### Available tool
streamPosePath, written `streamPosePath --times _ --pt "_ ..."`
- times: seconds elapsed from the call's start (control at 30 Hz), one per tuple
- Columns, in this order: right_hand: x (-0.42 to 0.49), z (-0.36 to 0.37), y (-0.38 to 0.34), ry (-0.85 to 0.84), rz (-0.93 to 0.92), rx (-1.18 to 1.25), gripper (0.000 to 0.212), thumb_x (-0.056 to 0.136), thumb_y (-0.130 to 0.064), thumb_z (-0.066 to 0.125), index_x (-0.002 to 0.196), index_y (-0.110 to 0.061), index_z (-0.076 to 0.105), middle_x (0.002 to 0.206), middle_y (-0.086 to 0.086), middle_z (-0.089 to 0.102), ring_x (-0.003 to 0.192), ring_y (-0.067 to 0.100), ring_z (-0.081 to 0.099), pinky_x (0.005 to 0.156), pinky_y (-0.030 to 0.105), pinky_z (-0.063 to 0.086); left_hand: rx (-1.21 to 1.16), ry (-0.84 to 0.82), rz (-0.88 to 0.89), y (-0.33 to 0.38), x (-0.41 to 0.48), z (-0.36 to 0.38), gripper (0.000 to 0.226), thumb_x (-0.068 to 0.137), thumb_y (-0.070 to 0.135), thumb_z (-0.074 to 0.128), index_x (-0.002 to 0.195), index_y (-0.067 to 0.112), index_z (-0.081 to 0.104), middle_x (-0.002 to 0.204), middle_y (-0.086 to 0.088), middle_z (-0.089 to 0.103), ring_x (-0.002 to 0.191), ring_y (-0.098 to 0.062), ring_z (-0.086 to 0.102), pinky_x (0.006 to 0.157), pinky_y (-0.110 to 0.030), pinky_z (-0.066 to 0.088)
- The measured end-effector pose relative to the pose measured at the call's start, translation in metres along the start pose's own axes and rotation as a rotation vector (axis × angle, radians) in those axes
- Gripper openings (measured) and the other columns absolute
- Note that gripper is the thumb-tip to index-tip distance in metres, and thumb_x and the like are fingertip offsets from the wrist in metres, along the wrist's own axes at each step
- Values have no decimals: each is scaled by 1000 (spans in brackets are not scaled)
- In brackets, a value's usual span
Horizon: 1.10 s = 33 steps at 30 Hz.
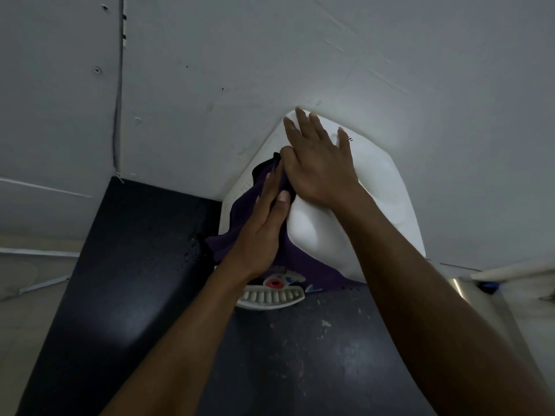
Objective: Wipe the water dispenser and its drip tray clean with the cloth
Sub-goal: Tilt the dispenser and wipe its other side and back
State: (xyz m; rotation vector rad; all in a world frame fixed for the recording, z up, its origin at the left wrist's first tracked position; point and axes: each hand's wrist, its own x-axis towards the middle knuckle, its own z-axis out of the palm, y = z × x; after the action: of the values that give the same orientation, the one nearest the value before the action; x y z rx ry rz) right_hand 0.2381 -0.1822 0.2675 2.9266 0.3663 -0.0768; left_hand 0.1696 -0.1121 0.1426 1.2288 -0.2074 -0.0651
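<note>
- Head view, looking steeply down: we saw the water dispenser (238, 190) standing on a dark counter (135, 265), hard against a grey wall (270, 55).
- A white bottle (318, 232) sat on top and hid most of the dispenser's body from us.
- The right hand (318, 163) lay flat on the far part of the bottle, fingers spread and straight, gripping nothing.
- The left hand (261, 235) pressed the purple cloth (240, 211) against the dispenser's left side, just beside the bottle; its fingers were straight and together, with the thumb laid on the cloth rather than curled round it.
- The cloth draped down and to the right, passing under the bottle's near edge, so we could not make out its full extent.
- Below the left wrist we saw a red tap (274, 283), partly covered; a second tap to its right was too hidden to tell.
- The white slotted drip tray (270, 297) stuck out at the near side, its far part concealed.
- Pale specks marked the near counter.
</note>
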Motion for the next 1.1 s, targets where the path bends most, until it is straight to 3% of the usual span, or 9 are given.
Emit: streamPosePath --times 0.17,0.43,0.6,0.77,0.83,0.93,1.0,1.1 --pt "-1 -2 0 -17 -12 -25 59 109 -33 25 165 -19 14 174 2 0 160 19 -2 127 57 0 5 2 -30 -11 27 -9 58 102 59 25 157 45 10 167 18 14 152 3 10 128 -42 10" --pt "5 1 1 -54 -14 -86 66 107 -39 32 166 -19 8 174 3 -7 160 21 -7 126 55 -2 54 18 -62 -31 60 -25 49 109 45 23 153 43 2 167 18 2 155 -5 -3 128 -45 2" --pt "10 -1 1 -106 5 -117 75 105 -50 35 166 -21 3 173 3 -12 160 22 -11 127 52 -7 88 28 -98 -40 73 -32 53 110 44 20 158 37 -1 169 13 0 156 -9 -4 128 -47 1" --pt "12 6 -10 -55 76 -77 78 101 -66 24 165 -24 10 174 1 -7 160 21 -9 127 49 -9 95 22 -142 -40 63 -28 51 108 48 21 155 42 1 169 11 4 156 -9 3 128 -45 6" --pt "12 9 -14 -10 81 -82 79 100 -65 22 165 -21 14 174 4 -4 160 23 -5 127 46 -6 75 23 -131 -42 45 -27 53 102 59 22 152 53 6 167 19 4 154 -3 3 128 -42 4" --pt "13 10 -15 12 73 -55 77 102 -60 22 165 -16 17 174 8 -1 160 27 -2 128 41 -2 35 21 -128 -52 9 -24 35 98 72 22 128 85 9 154 45 5 150 10 1 128 -37 1" --pt "13 11 -14 13 66 -43 75 103 -57 23 165 -15 18 173 9 0 160 28 -2 127 40 -1 18 22 -150 -60 -10 -24 34 98 69 23 123 90 11 148 52 8 149 13 2 128 -37 2" --pt "12 12 -13 18 51 -39 71 105 -52 27 164 -14 20 173 10 1 160 29 -1 127 41 1 18 10 -156 -66 -14 -26 37 100 65 23 132 81 11 157 42 8 150 10 0 128 -38 2"
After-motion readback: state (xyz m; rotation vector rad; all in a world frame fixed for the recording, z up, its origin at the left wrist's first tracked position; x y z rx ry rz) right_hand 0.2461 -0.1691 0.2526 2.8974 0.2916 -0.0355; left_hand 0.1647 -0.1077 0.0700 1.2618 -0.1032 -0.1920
